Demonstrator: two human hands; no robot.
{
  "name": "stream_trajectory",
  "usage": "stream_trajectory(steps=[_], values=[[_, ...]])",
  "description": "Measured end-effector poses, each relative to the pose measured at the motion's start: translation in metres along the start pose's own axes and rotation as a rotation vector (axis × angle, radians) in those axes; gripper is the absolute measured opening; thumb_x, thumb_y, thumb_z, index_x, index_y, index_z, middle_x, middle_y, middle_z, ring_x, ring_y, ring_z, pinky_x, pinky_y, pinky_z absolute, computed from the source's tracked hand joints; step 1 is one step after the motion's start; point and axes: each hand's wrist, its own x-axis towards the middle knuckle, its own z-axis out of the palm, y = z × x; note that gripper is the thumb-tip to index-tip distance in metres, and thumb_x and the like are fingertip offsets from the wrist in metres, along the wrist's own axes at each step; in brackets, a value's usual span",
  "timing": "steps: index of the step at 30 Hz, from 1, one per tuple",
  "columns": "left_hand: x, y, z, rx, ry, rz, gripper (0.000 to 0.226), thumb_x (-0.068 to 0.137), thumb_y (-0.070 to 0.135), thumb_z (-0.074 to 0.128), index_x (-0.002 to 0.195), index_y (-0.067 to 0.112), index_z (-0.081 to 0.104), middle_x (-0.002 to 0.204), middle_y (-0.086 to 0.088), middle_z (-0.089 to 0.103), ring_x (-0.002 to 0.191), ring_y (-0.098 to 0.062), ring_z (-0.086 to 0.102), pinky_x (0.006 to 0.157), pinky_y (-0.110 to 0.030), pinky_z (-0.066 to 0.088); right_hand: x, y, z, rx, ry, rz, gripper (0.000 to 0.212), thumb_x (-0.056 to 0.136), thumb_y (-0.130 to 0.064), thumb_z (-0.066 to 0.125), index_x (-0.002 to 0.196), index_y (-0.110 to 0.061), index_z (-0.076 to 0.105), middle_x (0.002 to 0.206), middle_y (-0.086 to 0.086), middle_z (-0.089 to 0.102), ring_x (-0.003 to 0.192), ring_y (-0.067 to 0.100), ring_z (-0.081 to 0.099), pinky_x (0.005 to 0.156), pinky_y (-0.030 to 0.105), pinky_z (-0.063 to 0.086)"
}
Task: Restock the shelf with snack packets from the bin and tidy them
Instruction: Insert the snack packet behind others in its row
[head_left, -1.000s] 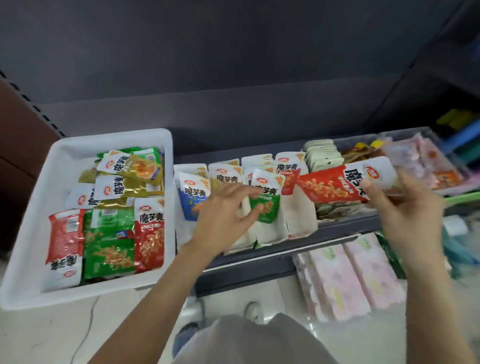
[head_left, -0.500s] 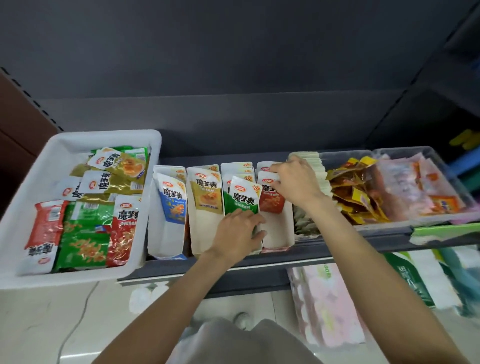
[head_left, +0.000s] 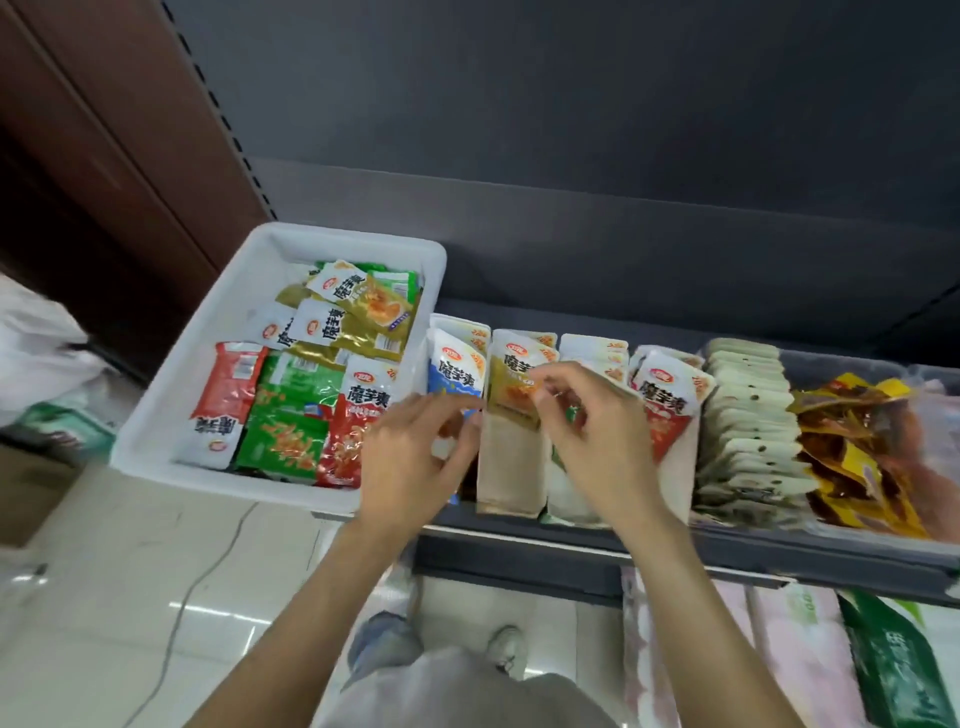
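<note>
One head-worn camera looks steeply down and forward, close over the shelf (head_left: 571, 540) edge and the white bin (head_left: 171, 415), arms reaching in from the bottom.

A brown wooden panel (head_left: 104, 156) stands at the left. A thin grey cable (head_left: 179, 613) runs across the shiny pale tiled floor (head_left: 104, 597). Pink soft packs (head_left: 779, 660) lie beside a green bag (head_left: 898, 665) down low.
</note>
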Motion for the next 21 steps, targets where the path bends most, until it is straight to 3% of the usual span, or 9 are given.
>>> stream_trajectory(steps=[4, 8, 11, 14, 18, 21], values=[[-0.007, -0.073, -0.061, 0.135, 0.008, -0.260, 0.023, 0.088, 0.028, 0.054, 0.101, 0.014, 0.067, 0.081, 0.001, 0.066, 0.071, -0.016, 0.059, 0.058, -0.025, 0.045, 0.012, -0.041, 0.065, 0.004, -0.313, -0.070, 0.020, 0.091, -0.017, 0.058, 0.110, -0.022, 0.064, 0.098, -0.010, 0.066, 0.075, -0.002, 0.055, 0.066, 0.012, 0.042], [-0.006, -0.146, -0.091, 0.219, -0.239, -0.497, 0.031, 0.086, 0.024, 0.066, 0.116, 0.017, 0.062, 0.103, 0.004, 0.065, 0.086, -0.019, 0.063, 0.066, -0.026, 0.049, 0.033, -0.072, 0.125, -0.083, -0.523, -0.093, 0.030, 0.095, -0.020, 0.053, 0.125, -0.021, 0.056, 0.121, -0.004, 0.060, 0.102, 0.009, 0.057, 0.087, 0.028, 0.050], [0.000, -0.173, -0.090, 0.147, -0.393, -0.530, 0.033, 0.086, 0.030, 0.066, 0.115, 0.015, 0.063, 0.104, 0.002, 0.069, 0.081, -0.009, 0.063, 0.070, -0.017, 0.048, 0.051, -0.075, 0.169, -0.331, -0.577, -0.150, 0.048, 0.092, -0.006, 0.053, 0.138, -0.014, 0.043, 0.132, 0.007, 0.053, 0.116, 0.022, 0.052, 0.097, 0.034, 0.046], [0.011, -0.175, -0.076, 0.118, -0.478, -0.467, 0.029, 0.087, 0.034, 0.063, 0.109, 0.015, 0.068, 0.098, 0.002, 0.072, 0.075, -0.006, 0.063, 0.071, -0.014, 0.048, 0.071, -0.068, 0.195, -0.626, -0.581, -0.119, 0.060, 0.086, 0.006, 0.053, 0.141, -0.006, 0.033, 0.128, 0.017, 0.050, 0.119, 0.033, 0.047, 0.103, 0.041, 0.040], [0.019, -0.181, -0.057, 0.078, -0.602, -0.466, 0.033, 0.082, 0.042, 0.067, 0.100, 0.014, 0.068, 0.087, 0.000, 0.073, 0.074, -0.011, 0.066, 0.072, -0.025, 0.054, 0.088, -0.060, 0.212, -0.780, -0.601, -0.075, 0.039, 0.090, -0.005, 0.052, 0.129, -0.005, 0.045, 0.118, 0.016, 0.056, 0.114, 0.033, 0.052, 0.101, 0.041, 0.040], [0.018, -0.181, -0.049, 0.066, -0.672, -0.454, 0.029, 0.080, 0.038, 0.071, 0.096, 0.016, 0.065, 0.086, 0.002, 0.071, 0.078, -0.013, 0.066, 0.071, -0.025, 0.051, 0.093, -0.057, 0.213, -0.682, -0.561, -0.047, 0.028, 0.092, -0.018, 0.056, 0.119, -0.011, 0.052, 0.115, 0.011, 0.058, 0.111, 0.029, 0.054, 0.091, 0.036, 0.042]])
